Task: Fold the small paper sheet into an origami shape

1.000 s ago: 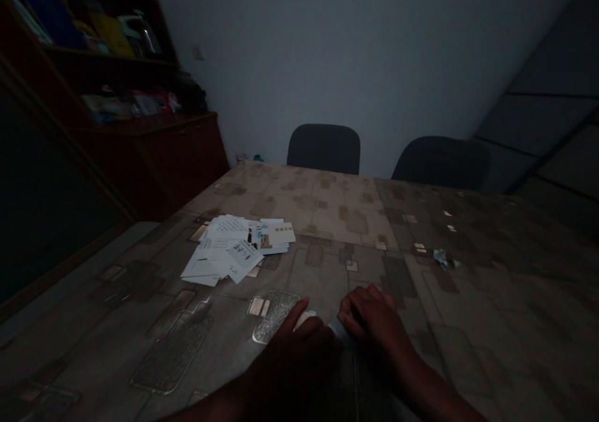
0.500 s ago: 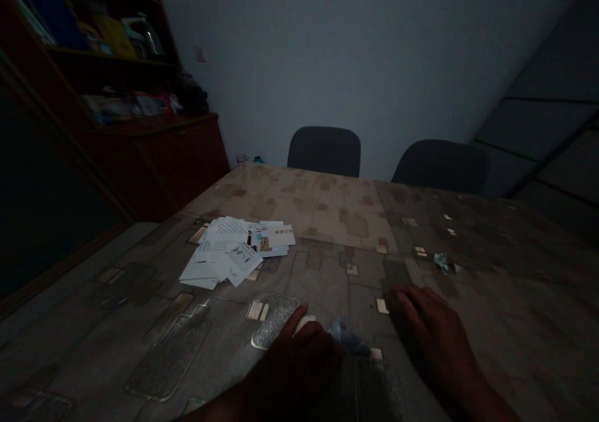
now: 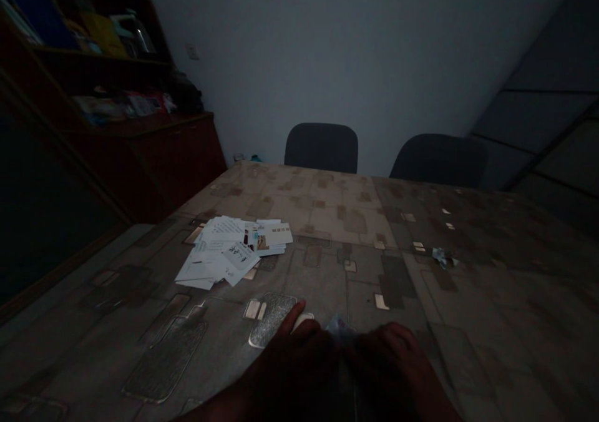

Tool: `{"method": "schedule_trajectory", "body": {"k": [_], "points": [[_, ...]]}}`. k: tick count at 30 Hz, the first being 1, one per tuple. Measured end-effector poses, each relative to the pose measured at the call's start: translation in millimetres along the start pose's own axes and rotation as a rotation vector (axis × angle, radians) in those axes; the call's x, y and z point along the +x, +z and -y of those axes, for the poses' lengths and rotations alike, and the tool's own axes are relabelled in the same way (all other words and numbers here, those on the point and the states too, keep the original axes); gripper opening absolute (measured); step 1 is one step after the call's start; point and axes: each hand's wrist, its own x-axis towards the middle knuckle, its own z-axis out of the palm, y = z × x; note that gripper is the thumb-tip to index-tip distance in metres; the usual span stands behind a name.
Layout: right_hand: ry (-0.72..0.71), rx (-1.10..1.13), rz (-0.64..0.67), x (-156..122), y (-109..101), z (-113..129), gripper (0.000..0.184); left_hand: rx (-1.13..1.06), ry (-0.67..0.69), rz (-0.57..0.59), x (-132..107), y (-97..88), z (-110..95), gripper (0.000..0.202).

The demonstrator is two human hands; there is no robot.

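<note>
A scrap [image 3: 337, 327], pale and crumpled, lies low between the person's two hands, just above the tabletop. The left hand [image 3: 302, 356] is at its left side with the fingers curled in and the thumb raised, pointing away; the right hand [image 3: 397, 356] is at its right side, fingers bent toward it. Deep shadow covers the fingertips, so whether either hand is clamped on the scrap cannot be told. Under and around the grip spreads a patterned tablecloth [image 3: 322, 284] with shiny rounded patches, one of them just left of the left thumb. Farther out, left of the grip, lies a loose, overlapping pile of cards [image 3: 210, 256], some with writing; out to its right sits another crumpled piece [image 3: 440, 258]. Past the table's far edge, straight beyond the grip, stands a dark chair [image 3: 321, 147], with a second chair [image 3: 440, 160] to the right. A reddish cabinet [image 3: 182, 153] stands far left, and a pale wall [image 3: 374, 53] closes the view.
</note>
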Motion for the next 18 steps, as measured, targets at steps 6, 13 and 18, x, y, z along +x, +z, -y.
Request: {"method": "schedule_trajectory", "body": {"k": [6, 13, 18], "points": [[-0.034, 0.024, -0.126, 0, -4, -4, 0.038, 0.018, 0.000, 0.077, 6, -16.4, -3, 0.016], [-0.031, -0.011, -0.218, -16, -1, -12, 0.040, 0.157, 0.041, 0.141, -4, -33.2, 6, 0.019], [-0.012, -0.010, -0.189, -14, -4, -14, 0.038, 0.140, 0.003, 0.009, -12, -29.5, 8, 0.013]]}}
